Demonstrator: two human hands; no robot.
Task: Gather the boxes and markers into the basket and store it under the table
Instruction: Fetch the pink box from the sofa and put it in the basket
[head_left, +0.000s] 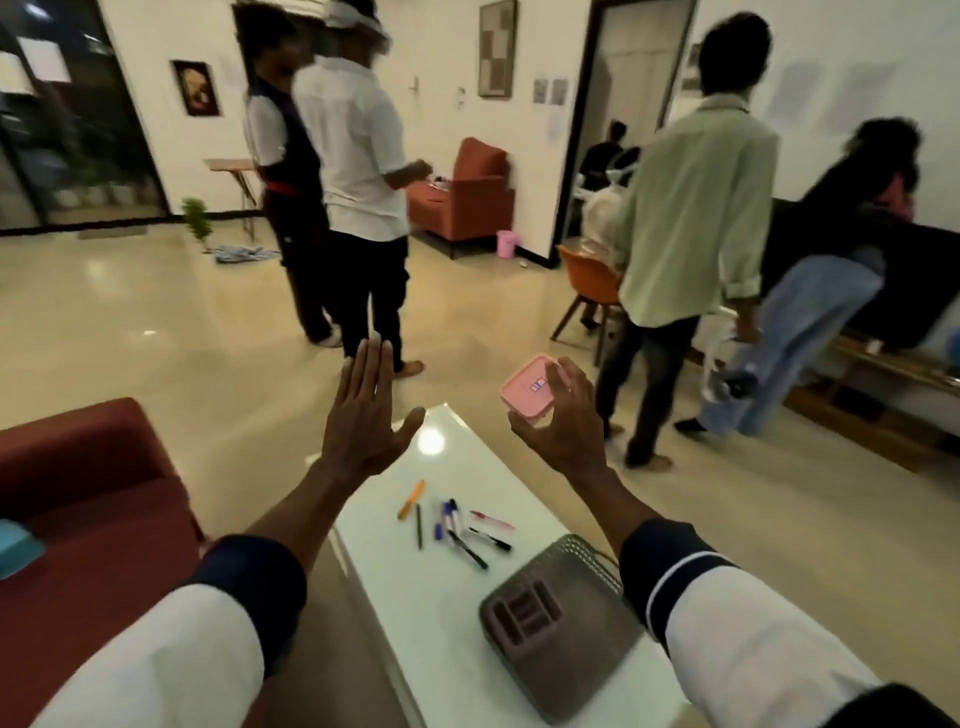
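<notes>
My right hand (563, 423) holds a small pink box (531, 389) by its edges, raised above the far end of the white table (415, 597). My left hand (366, 413) is lifted flat beside it, fingers apart and empty. Several markers and pens (454, 522) lie scattered in the middle of the table, an orange one (411, 499) at their left. A grey mesh basket (561, 618) sits on the near right part of the table, partly covered by my right sleeve.
A red sofa (88, 519) stands close on the left of the table. Several people stand on the shiny floor beyond, two at the centre (343, 171) and one in a green shirt (691, 208) at the right. An orange chair (592, 280) is behind.
</notes>
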